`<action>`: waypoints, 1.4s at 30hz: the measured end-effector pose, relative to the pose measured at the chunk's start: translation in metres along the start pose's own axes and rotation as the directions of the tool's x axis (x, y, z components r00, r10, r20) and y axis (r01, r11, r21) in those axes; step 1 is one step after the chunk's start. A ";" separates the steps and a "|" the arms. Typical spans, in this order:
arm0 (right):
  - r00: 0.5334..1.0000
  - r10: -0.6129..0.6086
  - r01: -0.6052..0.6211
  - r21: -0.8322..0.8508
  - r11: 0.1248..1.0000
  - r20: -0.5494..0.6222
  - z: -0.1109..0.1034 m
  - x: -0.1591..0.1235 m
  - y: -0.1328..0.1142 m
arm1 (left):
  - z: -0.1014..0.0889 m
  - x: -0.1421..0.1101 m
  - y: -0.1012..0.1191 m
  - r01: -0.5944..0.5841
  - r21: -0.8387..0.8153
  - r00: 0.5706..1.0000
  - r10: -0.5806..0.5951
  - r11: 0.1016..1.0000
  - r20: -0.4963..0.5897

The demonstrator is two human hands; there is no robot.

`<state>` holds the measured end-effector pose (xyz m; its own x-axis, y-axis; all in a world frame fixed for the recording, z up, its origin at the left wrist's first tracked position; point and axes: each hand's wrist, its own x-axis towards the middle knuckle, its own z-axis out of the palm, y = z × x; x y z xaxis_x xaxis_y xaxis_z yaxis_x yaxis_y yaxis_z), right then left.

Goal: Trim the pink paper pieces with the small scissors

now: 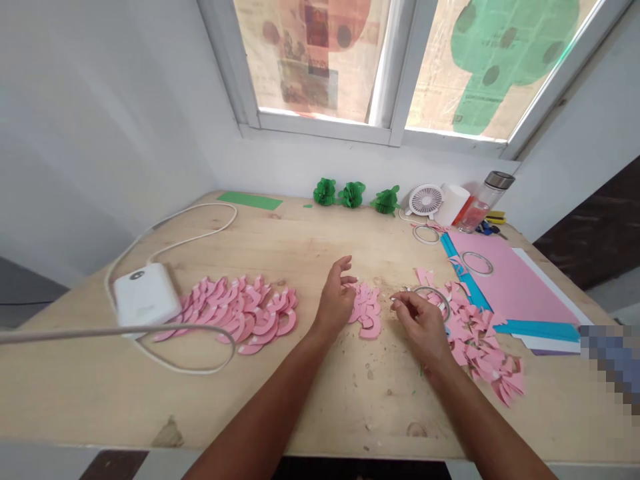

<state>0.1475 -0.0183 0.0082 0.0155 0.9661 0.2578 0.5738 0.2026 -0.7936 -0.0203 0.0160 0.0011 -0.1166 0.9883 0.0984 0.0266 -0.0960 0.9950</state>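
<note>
My left hand (336,297) is over the table beside a small cluster of curved pink paper pieces (369,313), its fingers apart and loosely bent. To the right of that cluster, my right hand (417,323) pinches a tiny white scrap (393,299) between thumb and forefinger; its exact kind is too small to tell. Behind the right hand, a roll of tape (442,299) lies partly hidden among pink paper scraps (485,347). A larger spread of curved pink pieces (263,310), several with white patches, lies left of my left hand.
A white power bank (145,297) with a looping cable sits at left. Green paper balls (351,195), a small fan (426,200) and a glass bottle (485,203) stand along the back. Pink sheets (520,277), blue strips (540,329) and another tape ring (477,263) lie at right.
</note>
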 end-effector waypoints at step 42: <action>0.965 -0.047 0.085 -0.139 0.987 0.257 0.003 0.001 0.005 | 0.013 -0.018 0.012 0.267 -0.180 0.954 -0.234 0.947 0.187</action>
<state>0.1481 -0.0154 0.0027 -0.2228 0.9641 0.1443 0.6812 0.2598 -0.6844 -0.0046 -0.0015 0.0106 0.0684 0.9875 -0.1418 -0.1842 0.1522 0.9710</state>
